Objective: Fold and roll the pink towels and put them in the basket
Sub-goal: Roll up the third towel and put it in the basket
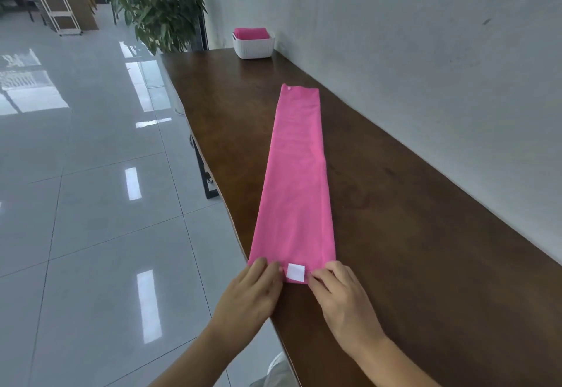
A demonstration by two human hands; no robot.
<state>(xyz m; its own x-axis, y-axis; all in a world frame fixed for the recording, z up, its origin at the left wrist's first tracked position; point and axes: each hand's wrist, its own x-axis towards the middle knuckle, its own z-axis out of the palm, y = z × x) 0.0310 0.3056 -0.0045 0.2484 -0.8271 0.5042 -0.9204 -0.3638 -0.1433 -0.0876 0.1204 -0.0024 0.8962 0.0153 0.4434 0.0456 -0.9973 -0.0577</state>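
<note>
A pink towel [296, 179] lies folded into a long narrow strip along the dark wooden table [410, 210], running away from me. A white label [295, 272] shows at its near end. My left hand [254, 290] holds the near left corner of the strip, fingers curled on the edge. My right hand [337, 292] pinches the near right corner. At the table's far end stands a white basket [253, 45] with a rolled pink towel [251, 33] inside.
A grey wall [425, 51] runs along the table's right side. A potted plant [158, 3] stands beyond the far left corner. Glossy tiled floor [91, 188] lies to the left, with a white rack [51, 0] far back.
</note>
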